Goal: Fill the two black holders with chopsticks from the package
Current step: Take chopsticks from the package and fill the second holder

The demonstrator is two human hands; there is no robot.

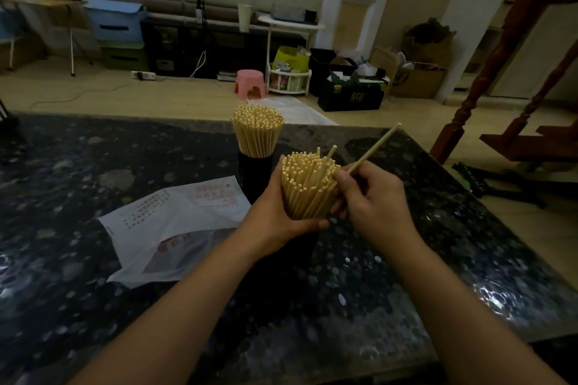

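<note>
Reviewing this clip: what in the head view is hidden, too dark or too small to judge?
- Near black holder: mostly covered by the left hand and lost in the dark.
- Far black holder: its base sits behind the left hand.
- Package: print too small and blurred to read; whether any chopsticks remain inside cannot be told.
- Single chopstick: its lower end is hidden inside the right hand.

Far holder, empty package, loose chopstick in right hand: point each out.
far holder [255, 169]: head view, on its black wall below the sticks.
empty package [175, 228]: head view, on its flat white middle.
loose chopstick [377, 146]: head view, mid-shaft above the right hand [375, 200].
</note>
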